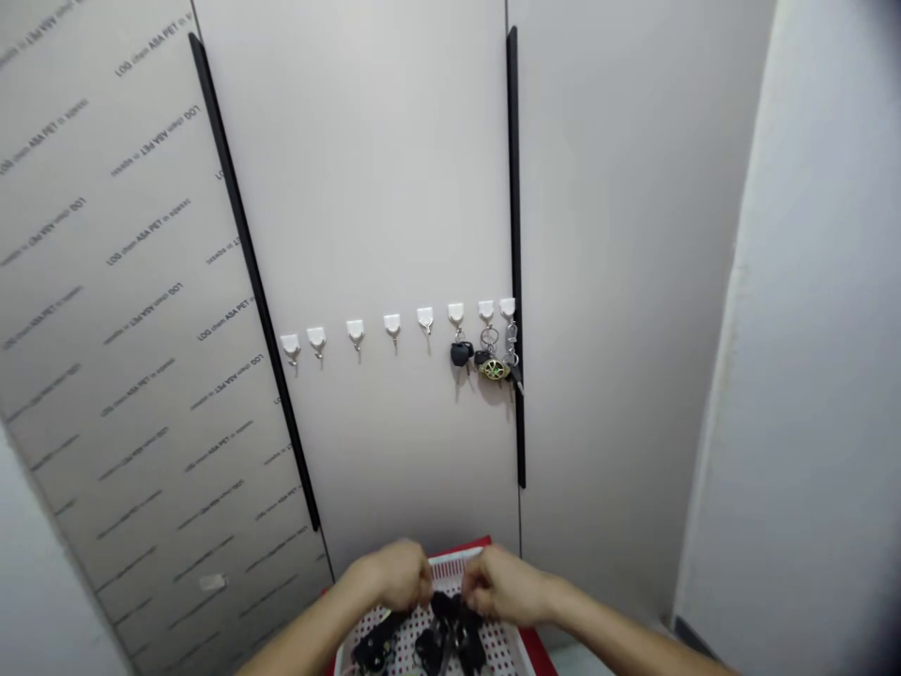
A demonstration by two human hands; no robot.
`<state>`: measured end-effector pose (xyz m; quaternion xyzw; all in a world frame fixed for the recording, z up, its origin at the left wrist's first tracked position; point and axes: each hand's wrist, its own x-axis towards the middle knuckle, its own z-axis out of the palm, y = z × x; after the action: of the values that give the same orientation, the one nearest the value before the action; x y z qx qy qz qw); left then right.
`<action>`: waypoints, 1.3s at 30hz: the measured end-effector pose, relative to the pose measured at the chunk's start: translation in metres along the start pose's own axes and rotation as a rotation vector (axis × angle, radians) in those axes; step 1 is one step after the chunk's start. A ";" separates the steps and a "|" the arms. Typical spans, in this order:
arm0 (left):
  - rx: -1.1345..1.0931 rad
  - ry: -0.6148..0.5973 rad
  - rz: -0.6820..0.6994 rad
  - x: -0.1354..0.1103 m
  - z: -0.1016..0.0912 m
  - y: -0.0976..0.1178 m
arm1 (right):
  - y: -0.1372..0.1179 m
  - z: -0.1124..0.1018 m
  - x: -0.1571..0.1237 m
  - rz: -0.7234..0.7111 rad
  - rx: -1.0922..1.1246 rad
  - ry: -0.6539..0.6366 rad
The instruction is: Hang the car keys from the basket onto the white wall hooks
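My left hand (398, 575) and my right hand (503, 584) hang close together over a white perforated plastic basket (445, 567), fingers curled down. Their fingertips nearly meet above a heap of black keys (450, 638) in the basket, and I cannot tell whether either hand grips one. Another black key fob (376, 643) lies at the basket's left. Above, a row of several white adhesive hooks (392, 325) runs across a cabinet door. A black key fob (461, 353), an oval gold-coloured fob (494, 369) and a metal clip (512, 349) hang from the rightmost hooks.
A red tray (542, 650) lies under the basket. Beside the hooks, a black vertical handle strip (517, 253) separates the doors. The left door (127, 310) bears printed protective film and its own black strip (253, 272). A white wall (795, 357) stands at the right.
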<state>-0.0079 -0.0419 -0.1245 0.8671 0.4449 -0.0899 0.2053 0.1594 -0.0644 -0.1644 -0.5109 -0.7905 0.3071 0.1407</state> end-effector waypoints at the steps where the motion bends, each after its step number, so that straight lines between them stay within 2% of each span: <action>1: 0.003 0.013 0.009 0.002 0.005 0.000 | -0.002 -0.018 -0.003 -0.025 -0.002 0.117; 3: -0.030 0.131 0.052 0.009 -0.004 0.003 | -0.010 -0.065 -0.007 -0.032 0.031 0.513; 5: -0.118 0.351 0.080 0.019 -0.032 0.012 | -0.019 -0.114 -0.008 -0.010 0.018 0.944; 6: -0.185 0.488 0.079 0.026 -0.051 0.019 | -0.023 -0.136 -0.006 0.002 -0.015 1.095; 7: -0.262 0.602 0.071 0.033 -0.070 0.027 | -0.026 -0.154 -0.003 0.021 -0.053 1.188; 9: -0.400 0.787 0.039 0.050 -0.107 0.045 | -0.031 -0.176 0.010 0.073 -0.110 1.259; 12: -0.543 0.958 0.020 0.074 -0.144 0.070 | -0.035 -0.184 0.033 0.161 -0.157 1.233; 16: -0.769 0.931 0.017 0.086 -0.159 0.089 | -0.038 -0.185 0.042 0.208 -0.161 1.191; 19: -0.846 0.897 0.037 0.075 -0.169 0.092 | -0.045 -0.202 0.029 0.205 -0.149 1.202; 25: -0.990 0.895 0.130 0.039 -0.209 0.099 | -0.079 -0.254 0.007 0.145 -0.196 1.263; 27: -0.956 0.844 0.122 0.033 -0.217 0.098 | -0.091 -0.265 0.005 0.105 -0.144 1.291; 29: -0.806 0.753 0.058 0.030 -0.220 0.093 | -0.101 -0.269 0.001 0.045 -0.085 1.299; 31: -0.636 0.692 -0.037 0.028 -0.223 0.086 | -0.107 -0.266 -0.005 -0.028 -0.047 1.229; 34: -0.572 0.716 -0.073 0.022 -0.230 0.080 | -0.108 -0.248 -0.015 -0.111 -0.070 0.957; 36: -0.667 0.753 -0.008 0.020 -0.235 0.082 | -0.100 -0.226 -0.021 -0.134 -0.102 0.765; 39: -0.803 0.832 0.071 0.024 -0.237 0.089 | -0.078 -0.177 -0.022 -0.127 -0.076 0.549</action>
<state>0.0718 0.0323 0.1050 0.6981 0.4580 0.4412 0.3289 0.2076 -0.0459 0.0235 -0.5294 -0.7641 0.1179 0.3493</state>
